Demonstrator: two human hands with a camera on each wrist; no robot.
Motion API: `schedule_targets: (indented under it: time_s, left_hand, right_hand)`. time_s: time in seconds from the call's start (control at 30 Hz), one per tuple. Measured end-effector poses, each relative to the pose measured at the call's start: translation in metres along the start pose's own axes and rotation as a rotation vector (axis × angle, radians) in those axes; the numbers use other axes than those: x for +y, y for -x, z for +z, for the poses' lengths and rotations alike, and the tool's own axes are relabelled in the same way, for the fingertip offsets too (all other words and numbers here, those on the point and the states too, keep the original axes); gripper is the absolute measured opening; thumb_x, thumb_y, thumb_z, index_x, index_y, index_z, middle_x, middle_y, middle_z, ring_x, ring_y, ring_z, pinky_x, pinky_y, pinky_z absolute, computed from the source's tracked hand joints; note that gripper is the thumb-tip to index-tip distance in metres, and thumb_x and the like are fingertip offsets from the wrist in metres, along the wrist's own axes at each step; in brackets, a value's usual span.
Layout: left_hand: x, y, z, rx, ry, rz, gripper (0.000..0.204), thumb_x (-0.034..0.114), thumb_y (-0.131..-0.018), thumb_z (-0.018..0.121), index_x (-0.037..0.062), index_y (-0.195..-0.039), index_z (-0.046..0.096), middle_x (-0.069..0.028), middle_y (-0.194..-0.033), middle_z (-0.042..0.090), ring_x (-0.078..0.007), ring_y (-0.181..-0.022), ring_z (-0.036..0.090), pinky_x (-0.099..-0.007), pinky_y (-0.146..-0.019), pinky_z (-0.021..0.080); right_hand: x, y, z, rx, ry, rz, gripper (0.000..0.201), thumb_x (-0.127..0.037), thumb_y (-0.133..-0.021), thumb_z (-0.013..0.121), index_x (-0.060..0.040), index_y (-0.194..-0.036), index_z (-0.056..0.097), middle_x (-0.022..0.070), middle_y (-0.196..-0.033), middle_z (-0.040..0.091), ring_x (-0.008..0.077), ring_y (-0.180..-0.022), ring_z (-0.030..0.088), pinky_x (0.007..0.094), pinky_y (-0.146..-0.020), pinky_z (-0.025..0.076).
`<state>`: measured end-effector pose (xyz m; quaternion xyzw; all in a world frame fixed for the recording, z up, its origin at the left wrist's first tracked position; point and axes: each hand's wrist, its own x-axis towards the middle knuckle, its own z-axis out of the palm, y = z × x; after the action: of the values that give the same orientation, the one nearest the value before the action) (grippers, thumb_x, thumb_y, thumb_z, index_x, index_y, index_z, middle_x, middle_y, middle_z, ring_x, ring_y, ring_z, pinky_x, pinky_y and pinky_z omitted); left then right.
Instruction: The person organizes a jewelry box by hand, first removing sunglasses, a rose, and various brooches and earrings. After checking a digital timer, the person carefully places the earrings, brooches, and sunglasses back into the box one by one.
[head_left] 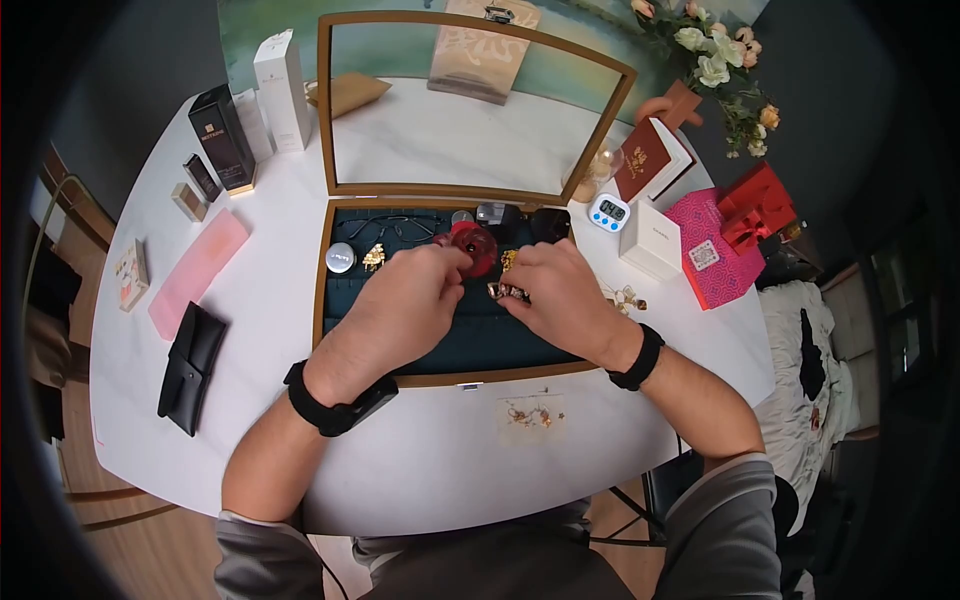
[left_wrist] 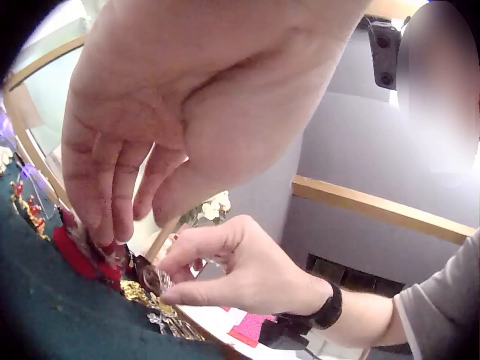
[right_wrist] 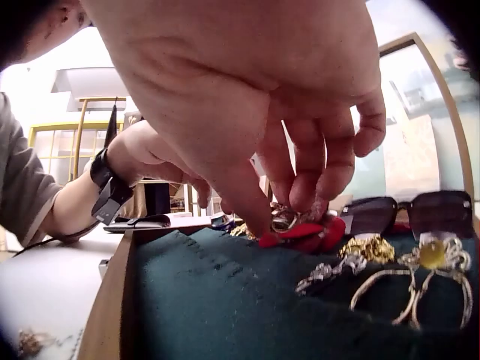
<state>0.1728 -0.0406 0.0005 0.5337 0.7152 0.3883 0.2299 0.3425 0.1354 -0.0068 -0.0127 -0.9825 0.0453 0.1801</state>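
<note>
In the head view my left hand (head_left: 405, 298) reaches over the jewelry box (head_left: 322, 290) with its fingertips on a red flower ornament (head_left: 480, 262), partly covering it. Beside it, my right hand (head_left: 565, 300) pinches a small metallic piece of jewelry (head_left: 508, 292) between thumb and fingers; its exact kind I cannot tell. The left wrist view shows this silvery, dark piece (left_wrist: 154, 279) close to the red petals (left_wrist: 75, 255). Gold jewelry (right_wrist: 367, 249) and a silver piece (right_wrist: 330, 271) lie on the dark green lining near the right hand.
The box's glass lid (head_left: 478, 190) stands raised. Inside are eyeglasses (head_left: 390, 226), sunglasses (head_left: 548, 224) and a round tin (head_left: 341, 257). A black case (head_left: 192, 368) lies left; a timer (head_left: 609, 212) and white box (head_left: 650, 242) stand right. A jewelry packet (head_left: 532, 416) lies in front.
</note>
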Motion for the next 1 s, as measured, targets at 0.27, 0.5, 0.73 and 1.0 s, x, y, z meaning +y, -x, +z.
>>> schedule_targets:
  time_s: [0.27,0.5,0.73,1.0]
  left_hand:
    - [-0.007,0.01,0.02,-0.186,-0.275,0.126,0.032,-0.003,-0.095,0.067,-0.0016,-0.127,0.075,-0.0167,-0.127,0.068,-0.0353,-0.125,0.066,-0.0428,-0.108,0.054]
    - [-0.008,0.008,0.026,-0.237,-0.36,0.111,0.036,-0.002,-0.095,0.067,-0.0029,-0.13,0.073,-0.0167,-0.128,0.066,-0.0333,-0.128,0.064,-0.0417,-0.11,0.054]
    - [-0.006,0.008,0.03,-0.26,-0.361,0.098,0.039,-0.004,-0.094,0.064,-0.0047,-0.132,0.071,-0.0181,-0.129,0.066,-0.0336,-0.128,0.064,-0.0418,-0.111,0.054]
    - [-0.007,0.008,0.033,-0.252,-0.338,0.118,0.043,-0.006,-0.091,0.063,-0.0074,-0.133,0.07,-0.0194,-0.13,0.066,-0.034,-0.129,0.063,-0.0423,-0.112,0.053]
  right_hand:
    - [0.004,0.005,0.023,-0.191,-0.025,0.103,0.015,-0.017,-0.081,0.088,-0.0079,-0.091,0.081,0.0077,-0.087,0.071,0.0303,-0.093,0.068,0.0448,-0.084,0.048]
    - [0.004,0.006,0.023,-0.178,-0.011,0.086,0.015,-0.017,-0.081,0.088,-0.008,-0.092,0.081,0.0081,-0.087,0.07,0.031,-0.094,0.069,0.0456,-0.084,0.048]
    - [0.003,0.009,0.023,-0.185,-0.015,0.081,0.014,-0.013,-0.084,0.085,-0.006,-0.096,0.082,0.0092,-0.091,0.07,0.0309,-0.095,0.068,0.0454,-0.083,0.05]
    - [0.0,0.012,0.023,-0.196,0.02,0.04,0.011,-0.01,-0.086,0.083,-0.0049,-0.095,0.081,0.0092,-0.088,0.067,0.0299,-0.093,0.066,0.0448,-0.083,0.049]
